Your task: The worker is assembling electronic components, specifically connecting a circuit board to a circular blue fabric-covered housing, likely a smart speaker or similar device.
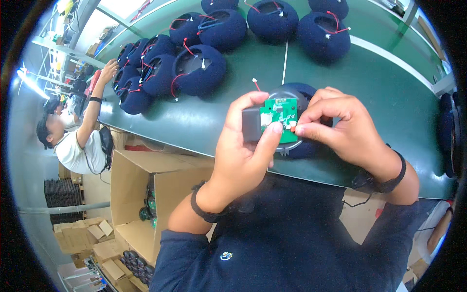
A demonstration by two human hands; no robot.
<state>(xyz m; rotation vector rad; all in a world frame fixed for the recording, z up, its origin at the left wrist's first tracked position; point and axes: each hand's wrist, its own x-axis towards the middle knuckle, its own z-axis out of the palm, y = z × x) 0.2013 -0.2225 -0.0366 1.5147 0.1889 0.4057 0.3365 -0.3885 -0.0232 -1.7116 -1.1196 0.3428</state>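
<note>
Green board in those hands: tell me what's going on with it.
The left hand holds the board, thumb against its face. The right hand has its thumb and forefinger at a small connector by the board's edge; whether that is fully seated can't be told. Behind the board, a blue pod sits on the table. More pods stand farther off, and a co-worker's hand is by the leftmost ones.

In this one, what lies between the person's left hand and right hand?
A green circuit board, in the head view: the left hand holds it with a black block, while the right hand pinches at a small plug on it.
</note>
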